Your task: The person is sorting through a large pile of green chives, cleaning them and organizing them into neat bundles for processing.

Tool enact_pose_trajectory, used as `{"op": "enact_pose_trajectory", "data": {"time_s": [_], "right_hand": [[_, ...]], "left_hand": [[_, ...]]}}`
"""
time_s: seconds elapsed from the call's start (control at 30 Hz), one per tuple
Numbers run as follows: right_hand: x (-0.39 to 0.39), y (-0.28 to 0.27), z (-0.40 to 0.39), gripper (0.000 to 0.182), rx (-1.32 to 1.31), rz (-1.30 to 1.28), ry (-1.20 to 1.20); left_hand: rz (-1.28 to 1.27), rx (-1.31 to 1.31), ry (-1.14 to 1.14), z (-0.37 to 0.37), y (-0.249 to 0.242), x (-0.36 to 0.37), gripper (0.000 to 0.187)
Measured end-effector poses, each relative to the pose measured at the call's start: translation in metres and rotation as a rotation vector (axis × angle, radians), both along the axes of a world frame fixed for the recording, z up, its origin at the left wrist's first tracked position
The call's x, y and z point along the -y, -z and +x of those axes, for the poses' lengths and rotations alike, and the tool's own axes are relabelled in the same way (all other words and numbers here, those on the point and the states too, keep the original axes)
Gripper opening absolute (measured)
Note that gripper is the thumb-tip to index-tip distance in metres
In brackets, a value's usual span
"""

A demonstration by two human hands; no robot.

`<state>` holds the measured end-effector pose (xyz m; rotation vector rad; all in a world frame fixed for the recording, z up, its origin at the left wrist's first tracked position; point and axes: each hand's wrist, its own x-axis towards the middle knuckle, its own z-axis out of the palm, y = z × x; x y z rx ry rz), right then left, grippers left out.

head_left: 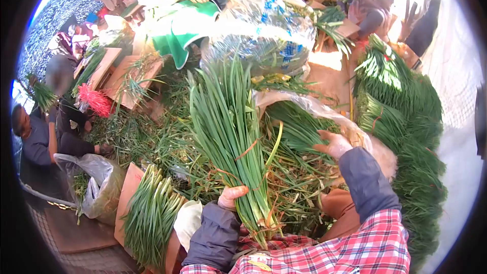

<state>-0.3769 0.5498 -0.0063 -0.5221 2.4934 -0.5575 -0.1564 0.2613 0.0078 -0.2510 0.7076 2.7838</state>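
My left hand (233, 197) is wrapped round the lower part of a big bunch of garlic chives (223, 116). The bunch stands nearly upright, leaves fanned out at the top and pale stem ends down by my lap. Reddish strands (247, 150) lie across its stems, and one yellowed leaf (274, 147) sticks out to the right. My right hand (335, 144) is stretched forward with its fingers apart, at the edge of an open clear plastic bag (324, 111). Loose chives (297, 127) lie in that bag, just left of my fingertips.
Stacked chive bundles (406, 122) line the right side. More chives (152, 218) rest on a board at front left, near a plastic bag (96, 187). Leaf scraps (137, 139) cover the ground. A large wrapped bale (258, 30) stands ahead; a person (38, 134) sits at left.
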Motion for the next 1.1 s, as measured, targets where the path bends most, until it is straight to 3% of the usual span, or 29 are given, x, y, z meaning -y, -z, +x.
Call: {"op": "enact_pose_trajectory", "data": {"time_s": [0.07, 0.2, 0.3, 0.33, 0.4, 0.53, 0.57, 0.6, 0.63, 0.7, 0.8, 0.87, 0.9, 1.0, 1.03, 1.07, 1.1], "right_hand": [[0.04, -0.032, 0.022, 0.093, 0.716, -0.881, 0.105], [0.136, -0.1, 0.04, 0.107, 0.544, -1.425, -0.318], [0.18, -0.133, 0.079, 0.109, 0.608, -1.405, -0.284], [0.177, -0.154, 0.103, 0.105, 0.589, -1.296, -0.351], [0.188, -0.132, 0.128, 0.1, 0.535, -1.325, -0.319], [0.183, -0.064, 0.158, 0.093, 0.495, -1.15, -0.177], [0.177, -0.063, 0.17, 0.09, 0.513, -1.27, -0.211], [0.179, -0.038, 0.166, 0.096, 0.51, -1.312, -0.308], [0.183, -0.01, 0.155, 0.103, 0.764, -1.294, -0.285], [0.181, -0.014, 0.155, 0.116, 0.842, -1.248, -0.339], [0.169, -0.124, 0.184, 0.125, 0.337, -1.161, -0.537], [0.175, -0.152, 0.194, 0.123, 0.032, -1.074, -0.602], [0.181, -0.141, 0.194, 0.108, 0.073, -1.083, -0.509], [0.192, -0.131, 0.199, 0.077, 0.22, -0.951, -0.255], [0.197, -0.131, 0.2, 0.053, 0.149, -1.007, -0.174], [0.196, -0.139, 0.191, 0.047, 0.088, -0.903, -0.221], [0.198, -0.145, 0.186, 0.037, 0.03, -0.978, -0.129]], "left_hand": [[-0.144, -0.105, -0.069, 0.006, -0.016, 0.002, 0.058], [-0.493, -0.231, -0.133, 0.015, -0.032, 0.014, 0.05], [-0.665, -0.283, -0.164, 0.024, -0.049, 0.022, 0.052], [-0.702, -0.267, -0.19, 0.026, -0.052, 0.023, 0.053], [-0.76, -0.216, -0.24, 0.031, -0.043, 0.024, 0.055], [-1.035, -0.287, -0.267, 0.041, -0.011, 0.028, 0.07], [-1.053, -0.3, -0.229, 0.041, -0.01, 0.026, 0.077], [-0.867, -0.363, -0.309, 0.039, 0.002, 0.024, 0.073], [-0.679, -0.433, -0.374, 0.038, 0.013, 0.022, 0.07], [-0.692, -0.485, -0.378, 0.054, -0.026, 0.012, 0.065], [-0.555, -0.467, -0.383, 0.065, -0.048, 0.001, 0.058], [-0.268, -0.345, -0.388, 0.056, -0.041, -0.004, 0.052], [0.372, -0.087, -0.214, 0.06, -0.073, -0.007, 0.058], [-1.041, -0.386, -0.56, 0.053, -0.028, -0.018, 0.065], [-1.08, -0.328, -0.435, 0.056, -0.032, -0.014, 0.068], [-1.206, -0.215, -0.436, 0.062, -0.038, -0.013, 0.067], [-1.224, -0.223, -0.373, 0.056, -0.005, -0.009, 0.07]]}}
